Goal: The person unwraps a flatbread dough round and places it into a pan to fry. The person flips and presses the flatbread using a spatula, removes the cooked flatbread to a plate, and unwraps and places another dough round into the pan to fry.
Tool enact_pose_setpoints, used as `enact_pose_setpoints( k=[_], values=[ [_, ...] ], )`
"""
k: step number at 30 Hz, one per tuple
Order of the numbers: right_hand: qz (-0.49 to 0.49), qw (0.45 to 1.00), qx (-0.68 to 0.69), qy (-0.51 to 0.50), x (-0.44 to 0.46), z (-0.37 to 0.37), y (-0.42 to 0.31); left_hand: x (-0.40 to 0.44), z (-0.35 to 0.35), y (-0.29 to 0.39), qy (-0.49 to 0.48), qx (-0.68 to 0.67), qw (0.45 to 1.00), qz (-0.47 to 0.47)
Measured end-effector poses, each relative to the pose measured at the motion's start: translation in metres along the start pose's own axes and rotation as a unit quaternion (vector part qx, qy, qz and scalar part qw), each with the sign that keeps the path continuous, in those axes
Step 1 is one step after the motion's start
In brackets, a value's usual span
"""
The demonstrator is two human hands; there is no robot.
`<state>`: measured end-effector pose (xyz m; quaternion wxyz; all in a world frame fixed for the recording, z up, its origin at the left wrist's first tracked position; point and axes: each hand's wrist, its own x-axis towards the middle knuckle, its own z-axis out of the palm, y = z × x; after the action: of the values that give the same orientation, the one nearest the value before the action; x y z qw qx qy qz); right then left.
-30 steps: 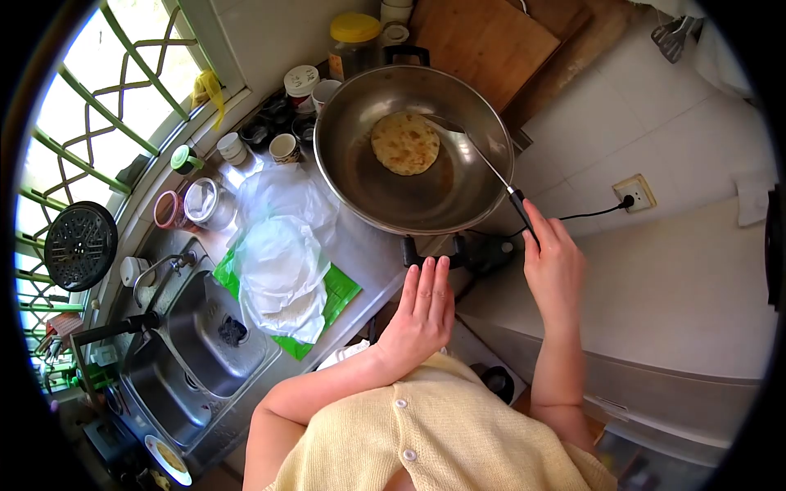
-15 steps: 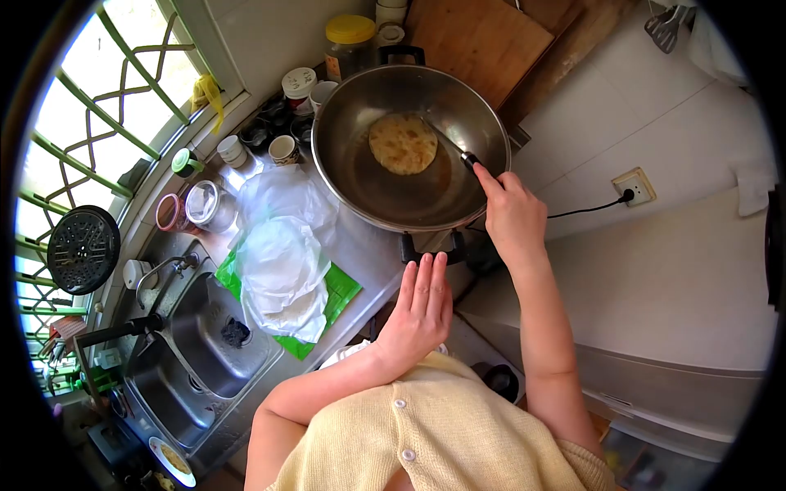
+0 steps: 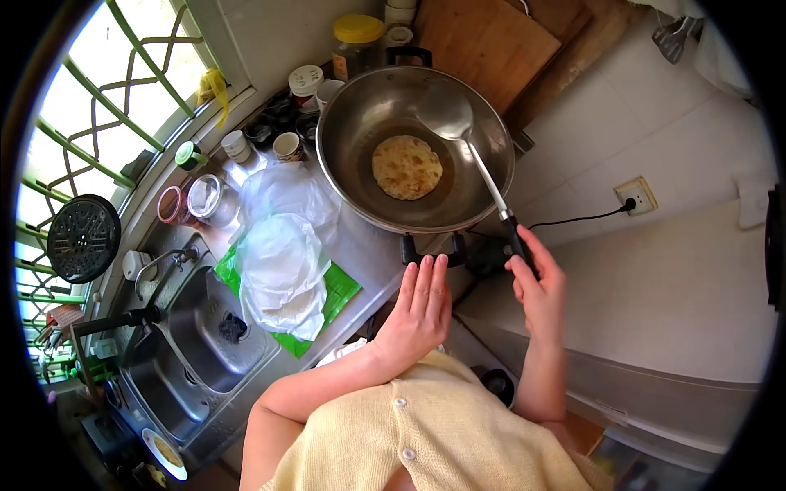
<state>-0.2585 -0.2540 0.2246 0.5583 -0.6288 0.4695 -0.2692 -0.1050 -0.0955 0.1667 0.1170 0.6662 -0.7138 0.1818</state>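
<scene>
A wide metal wok (image 3: 360, 204) holds a round, browned flatbread (image 3: 407, 168) lying flat in its base. My right hand (image 3: 540, 290) grips the black handle of a metal spatula (image 3: 483, 168); its broad blade is raised above the far right part of the wok, apart from the flatbread. My left hand (image 3: 417, 315) is at the wok's near black handle (image 3: 458, 245), fingers together and their tips against it; the thumb is hidden.
Crumpled plastic sheets (image 3: 282, 258) lie on a green packet (image 3: 340, 290) left of the wok. A double sink (image 3: 217, 344) is at lower left. Jars, including a yellow-lidded jar (image 3: 358, 45), and cutting boards (image 3: 483, 49) stand behind. A cord runs to a wall socket (image 3: 635, 196).
The spatula has come away from the flatbread and risen, its blade now fully visible. My right hand has moved down and right. The flatbread sits slightly lower in the wok; my left hand stays put.
</scene>
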Motion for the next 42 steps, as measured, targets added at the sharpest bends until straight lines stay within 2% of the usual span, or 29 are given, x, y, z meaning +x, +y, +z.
enact_pose_setpoints(
  k=[4, 8, 18, 27, 42],
  values=[
    [0.022, 0.984, 0.168, -0.052, -0.017, 0.007, 0.015, 0.002, -0.001, 0.001, 0.006, -0.002, 1.0, -0.007],
    [0.073, 0.96, 0.258, -0.082, -0.024, 0.011, 0.016, 0.003, 0.0, 0.003, 0.008, 0.005, 1.0, -0.014],
    [0.002, 0.986, 0.15, -0.065, -0.021, 0.031, 0.045, 0.002, 0.003, 0.005, 0.019, 0.007, 1.0, -0.023],
    [0.04, 0.985, 0.158, -0.052, -0.01, 0.025, 0.051, 0.004, 0.001, 0.004, 0.017, 0.01, 1.0, -0.024],
    [0.045, 0.985, 0.155, -0.052, -0.01, 0.025, 0.052, 0.004, 0.002, 0.004, 0.02, 0.009, 0.999, -0.026]
  ],
)
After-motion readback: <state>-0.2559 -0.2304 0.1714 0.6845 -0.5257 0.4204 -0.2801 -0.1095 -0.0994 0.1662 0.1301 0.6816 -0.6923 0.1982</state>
